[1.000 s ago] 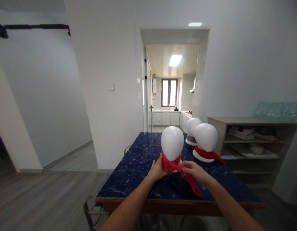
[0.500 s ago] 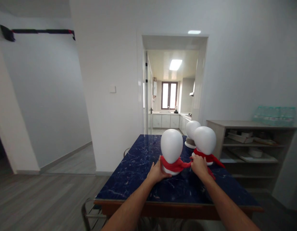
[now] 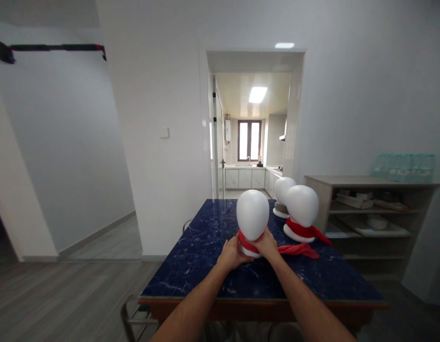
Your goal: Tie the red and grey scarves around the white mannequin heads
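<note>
Red scarf (image 3: 293, 249) wrapped around the neck of a white foam mannequin head (image 3: 253, 214), which stands upright on a dark blue marbled surface (image 3: 205, 247). Both hands meet at the front of that head's neck. The left hand (image 3: 231, 253) cups the lower left side of the neck, fingers curled against the scarf. The right hand (image 3: 266, 243) closes over the scarf at the front of the neck, pinching the cloth; a loose tail of the scarf trails to the right of the head, lying flat on the surface.

Just right of that head and a little farther back stands a second white head (image 3: 302, 206) with its own red scarf (image 3: 307, 231) tied on. Behind it, a third white head (image 3: 283, 189) is partly hidden. Right of the heads, beyond the surface's edge, a low open shelf unit (image 3: 369, 209) holds flat items too blurred to read. Behind the heads, a doorway (image 3: 253, 142) opens onto a kitchen. No writing is legible anywhere.
</note>
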`<state>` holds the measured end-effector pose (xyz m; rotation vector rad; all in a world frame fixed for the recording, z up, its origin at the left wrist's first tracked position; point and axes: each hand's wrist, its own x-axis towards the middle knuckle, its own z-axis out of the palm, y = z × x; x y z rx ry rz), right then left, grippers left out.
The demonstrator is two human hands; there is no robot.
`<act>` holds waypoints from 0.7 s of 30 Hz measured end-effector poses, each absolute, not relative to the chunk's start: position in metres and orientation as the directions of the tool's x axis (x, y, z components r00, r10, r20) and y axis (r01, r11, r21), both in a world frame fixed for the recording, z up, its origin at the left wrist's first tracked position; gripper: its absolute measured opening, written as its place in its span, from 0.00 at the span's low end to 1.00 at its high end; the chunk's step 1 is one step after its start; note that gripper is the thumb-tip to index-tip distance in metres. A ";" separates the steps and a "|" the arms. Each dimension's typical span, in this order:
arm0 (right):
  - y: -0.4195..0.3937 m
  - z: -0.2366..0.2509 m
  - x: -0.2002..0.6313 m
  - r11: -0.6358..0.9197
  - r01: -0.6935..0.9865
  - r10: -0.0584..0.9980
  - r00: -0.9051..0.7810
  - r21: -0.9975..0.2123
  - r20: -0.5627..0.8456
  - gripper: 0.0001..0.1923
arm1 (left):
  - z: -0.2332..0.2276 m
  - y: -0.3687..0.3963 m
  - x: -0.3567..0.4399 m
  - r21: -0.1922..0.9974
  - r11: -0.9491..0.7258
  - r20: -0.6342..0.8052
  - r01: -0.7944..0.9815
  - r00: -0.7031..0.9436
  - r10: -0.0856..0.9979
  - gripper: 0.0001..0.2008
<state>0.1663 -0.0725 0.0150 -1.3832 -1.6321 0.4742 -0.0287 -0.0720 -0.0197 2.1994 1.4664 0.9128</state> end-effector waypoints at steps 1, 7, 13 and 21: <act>-0.074 0.016 0.166 0.276 0.577 0.920 0.073 -0.769 0.385 0.45 | -0.019 -0.072 -0.029 0.593 -0.415 0.329 0.690 0.263 0.907 0.56; -0.095 0.018 0.198 0.418 0.510 0.853 0.065 -0.752 0.518 0.41 | -0.020 -0.074 -0.034 0.529 -0.568 0.381 0.630 0.421 0.823 0.56; -0.141 0.006 0.303 0.422 0.567 0.826 0.082 -0.708 0.558 0.32 | -0.017 -0.078 -0.032 0.621 -0.529 0.381 0.578 0.367 0.848 0.56; -0.180 0.015 0.468 0.167 0.674 0.757 0.381 -0.720 0.531 0.40 | -0.014 -0.083 -0.031 0.673 -0.482 0.358 0.561 0.322 0.876 0.41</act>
